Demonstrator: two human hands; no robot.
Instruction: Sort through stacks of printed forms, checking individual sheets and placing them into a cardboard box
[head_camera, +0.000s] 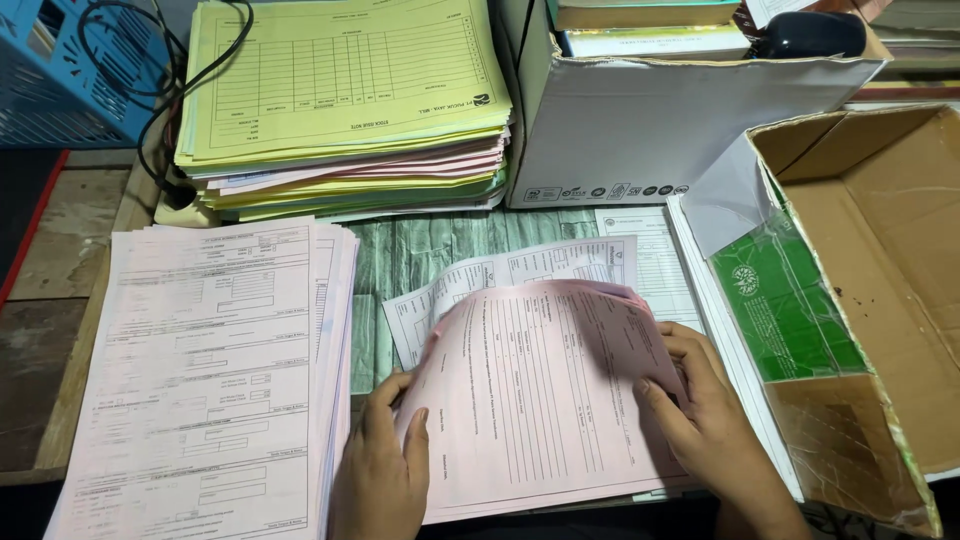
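Left hand (385, 470) is laid thumb-up along the left edge of the curled pink printed form sheet (540, 390), fingers closed on it. Right hand (700, 400) is pinched on its right edge. Sheet is bowed over white forms (500, 285). Flanked close by pale pink form stack (210, 380) and open brown cardboard box (880, 250); yellow form pile (345, 90) sits beyond.
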